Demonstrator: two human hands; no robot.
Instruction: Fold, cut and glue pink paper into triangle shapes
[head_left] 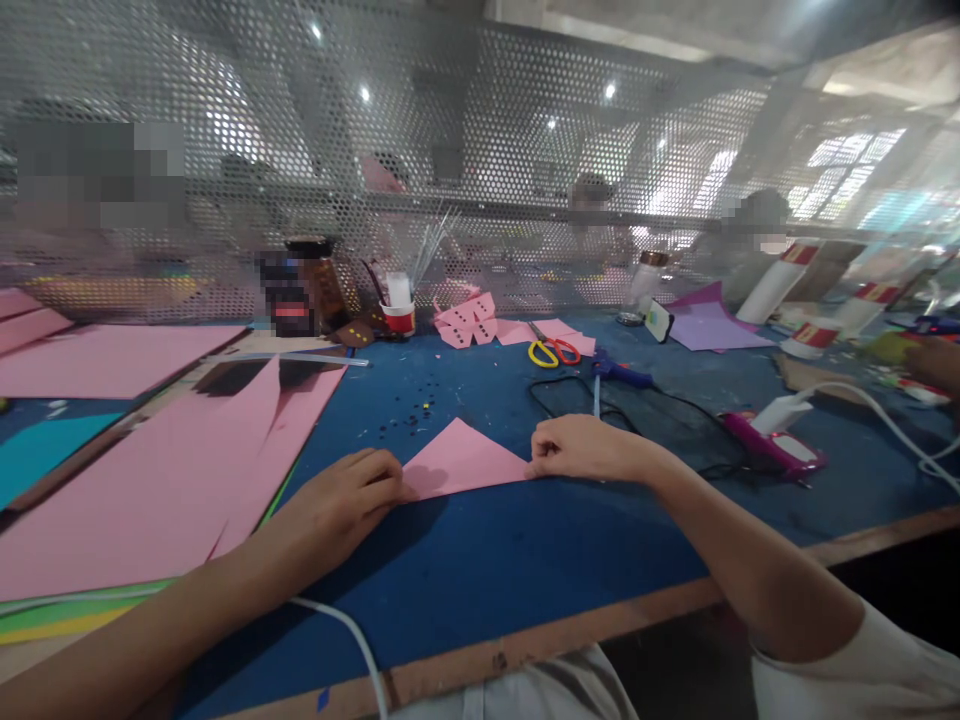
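Observation:
A pink sheet of paper, folded into a triangle, lies on the blue tabletop with its peak pointing away from me. My left hand has its fingers closed at the left corner of the triangle. At the right corner, my right hand is curled with its fingertips on the paper. Just beyond are scissors with one yellow and one red handle, and a blue glue gun whose black cord runs to the right. Tiny dark bits are scattered behind the left hand.
Large pink sheets cover the left side. A cut pink piece with black dots and a red-and-white cup stand at the back before a perforated metal screen. A purple power strip lies right; another person's hand is at far right.

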